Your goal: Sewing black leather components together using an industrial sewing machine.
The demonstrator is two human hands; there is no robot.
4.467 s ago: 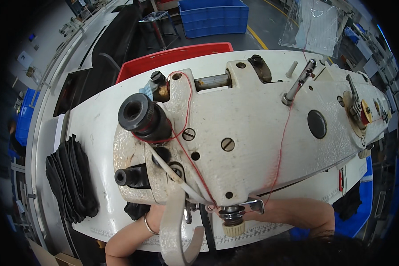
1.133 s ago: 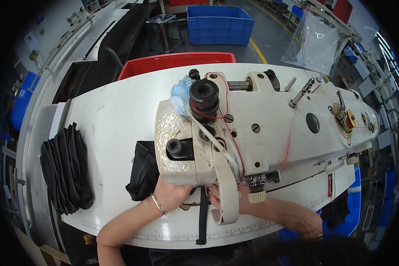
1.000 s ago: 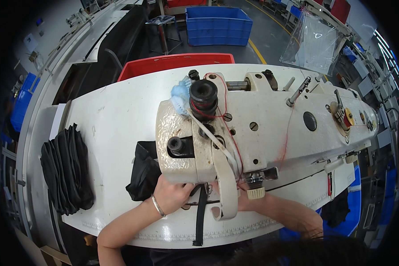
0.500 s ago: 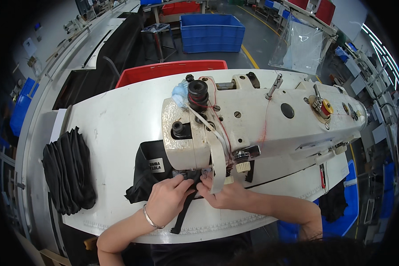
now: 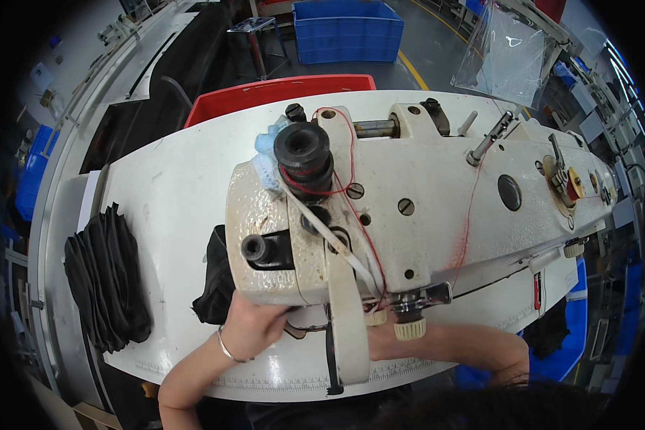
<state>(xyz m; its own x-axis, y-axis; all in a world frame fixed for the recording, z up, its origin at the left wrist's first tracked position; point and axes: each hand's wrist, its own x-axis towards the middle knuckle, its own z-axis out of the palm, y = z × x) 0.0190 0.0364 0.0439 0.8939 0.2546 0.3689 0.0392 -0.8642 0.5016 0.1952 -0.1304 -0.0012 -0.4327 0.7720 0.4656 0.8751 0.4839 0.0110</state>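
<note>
head view: left fisheye, facing down and forward, close above sewing machine; tabletop beneath, floor beyond

Bright light, strip lights at right, glare on sewing machine, curved edges, black corners

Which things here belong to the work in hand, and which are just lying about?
In the work:
sewing machine
red thread on it
black fabric beside the left hand
black strip

Apparently just around:
blue crate
red bin
metal stool
clear plastic bag

Unclear: black stack at left.
</note>
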